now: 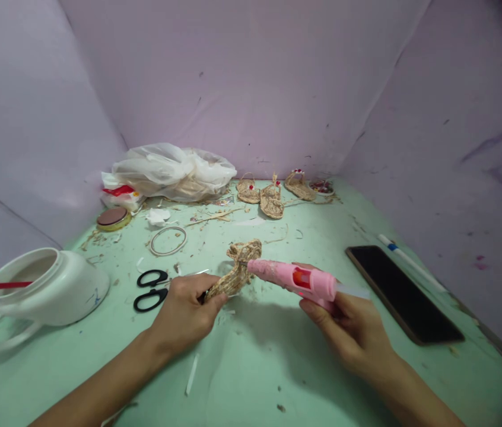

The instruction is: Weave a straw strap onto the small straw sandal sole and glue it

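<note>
My left hand (186, 314) is closed around the heel end of a small woven straw sandal (237, 270), held just above the green table (251, 367). My right hand (353, 329) grips a pink hot glue gun (298, 280) with a white glue stick poking out of its back. The gun's nozzle points left and touches the sandal's upper part. Black-handled scissors (151, 289) lie just left of my left hand.
A dark phone (402, 293) and a white pen (409, 261) lie at the right. A white jug (41, 293) lies tipped at the left. At the back are finished straw sandals (271, 193), a plastic bag (173, 172), a tape roll (113, 218) and a wire ring (168, 241). Lilac walls enclose the table.
</note>
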A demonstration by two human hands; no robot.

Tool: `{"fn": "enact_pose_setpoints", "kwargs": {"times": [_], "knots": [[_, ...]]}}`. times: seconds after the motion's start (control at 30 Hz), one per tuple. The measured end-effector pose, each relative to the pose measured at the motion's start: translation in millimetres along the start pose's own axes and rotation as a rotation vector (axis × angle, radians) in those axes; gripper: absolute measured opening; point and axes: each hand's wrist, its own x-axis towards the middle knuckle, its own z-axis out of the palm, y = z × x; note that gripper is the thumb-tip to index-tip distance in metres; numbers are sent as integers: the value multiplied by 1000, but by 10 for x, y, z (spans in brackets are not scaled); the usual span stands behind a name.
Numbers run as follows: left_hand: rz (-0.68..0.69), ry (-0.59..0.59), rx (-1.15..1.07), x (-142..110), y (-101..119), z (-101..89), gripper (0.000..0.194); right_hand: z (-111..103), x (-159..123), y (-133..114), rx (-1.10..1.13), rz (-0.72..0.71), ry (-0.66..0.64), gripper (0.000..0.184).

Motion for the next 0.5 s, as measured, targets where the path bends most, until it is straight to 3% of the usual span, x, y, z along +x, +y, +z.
{"fn": "enact_pose_setpoints", "kwargs": {"times": [0.37,0.5], "knots": [[41,7,15,0,-1,-1,19,7,-26,-1,0,45,6,9],[63,4,16,-8,2,-2,19,-5,-27,-12,-22,25,-10,19]]}}
